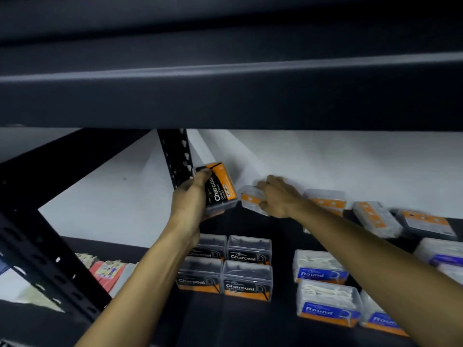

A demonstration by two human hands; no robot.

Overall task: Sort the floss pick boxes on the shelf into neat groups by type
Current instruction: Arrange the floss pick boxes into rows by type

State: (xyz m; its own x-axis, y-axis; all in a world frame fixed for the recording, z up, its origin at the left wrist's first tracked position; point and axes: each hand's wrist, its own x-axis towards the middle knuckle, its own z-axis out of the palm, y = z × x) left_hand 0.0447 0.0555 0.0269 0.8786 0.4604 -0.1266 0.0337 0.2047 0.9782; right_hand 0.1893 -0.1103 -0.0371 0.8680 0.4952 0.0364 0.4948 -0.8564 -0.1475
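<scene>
My left hand grips a black-and-orange Charcoal floss box, lifted and tilted above the dark shelf. Just to its right my right hand grips a clear box with an orange label at the back of the shelf. Below them several Charcoal boxes sit in a tidy block. Blue-labelled Round boxes stand in a group to the right. Further clear boxes with orange labels lie loosely along the white back wall.
A black perforated upright stands close behind my left hand, and a slanted brace crosses the lower left. The upper shelf's dark underside hangs low overhead. Colourful packets lie at the left.
</scene>
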